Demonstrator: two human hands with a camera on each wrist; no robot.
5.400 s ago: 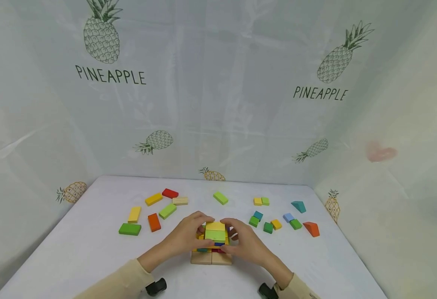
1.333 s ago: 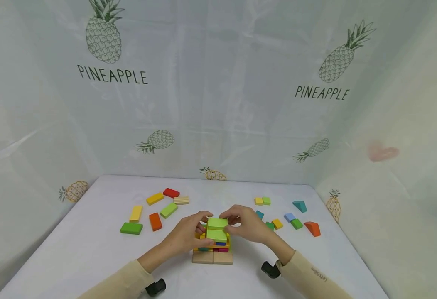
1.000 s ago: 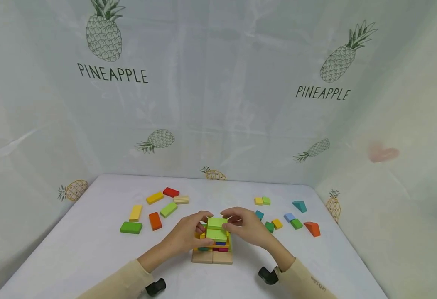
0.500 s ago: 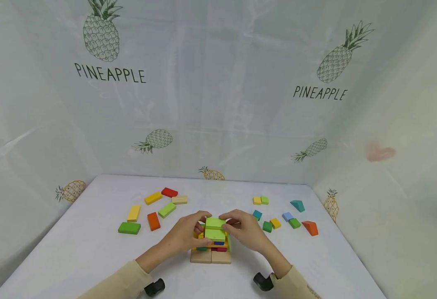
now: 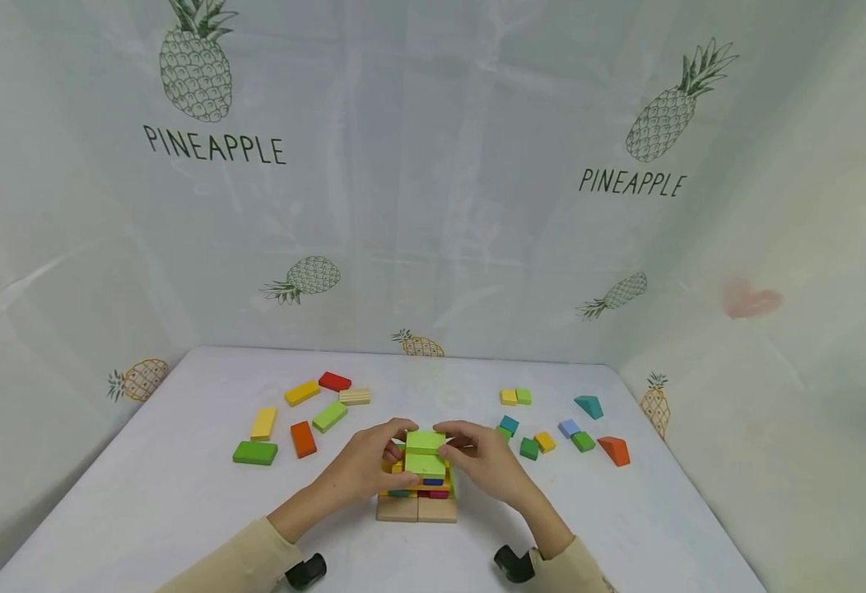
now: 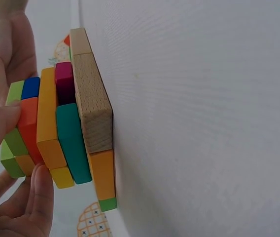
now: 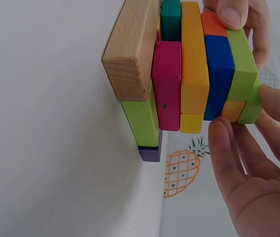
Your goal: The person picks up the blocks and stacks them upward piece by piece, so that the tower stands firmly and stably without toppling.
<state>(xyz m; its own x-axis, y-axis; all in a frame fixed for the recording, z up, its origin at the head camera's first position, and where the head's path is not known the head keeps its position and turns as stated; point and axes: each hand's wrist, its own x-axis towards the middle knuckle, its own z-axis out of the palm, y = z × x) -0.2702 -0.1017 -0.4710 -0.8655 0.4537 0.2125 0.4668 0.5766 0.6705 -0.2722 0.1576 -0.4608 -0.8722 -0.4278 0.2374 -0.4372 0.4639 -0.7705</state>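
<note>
A layered stack of coloured wooden blocks stands on two natural wood planks [image 5: 398, 509] in the middle of the table. At its top, a light green block [image 5: 426, 439] sits behind and above another light green block [image 5: 424, 467]. My left hand [image 5: 362, 461] holds the upper layers from the left, thumb at the front and fingers behind. From the right, my right hand [image 5: 492, 465] pinches the topmost green block between thumb and fingers. Below, the right wrist view shows a blue block [image 7: 219, 74], an orange-yellow block [image 7: 194, 64] and a magenta block [image 7: 167, 84].
Loose rectangular blocks lie at the left, including a green block [image 5: 255, 453] and an orange-red block [image 5: 303, 440]. Small cubes, a teal triangular block [image 5: 589, 406] and an orange wedge [image 5: 614, 450] lie at the right. A pineapple-print cloth [image 5: 433, 206] hangs behind the table.
Earlier the stack's rear top was yellow; a light green block now covers it, and the lone green block at the back of the table is gone. Lately the right hand has shifted slightly.
</note>
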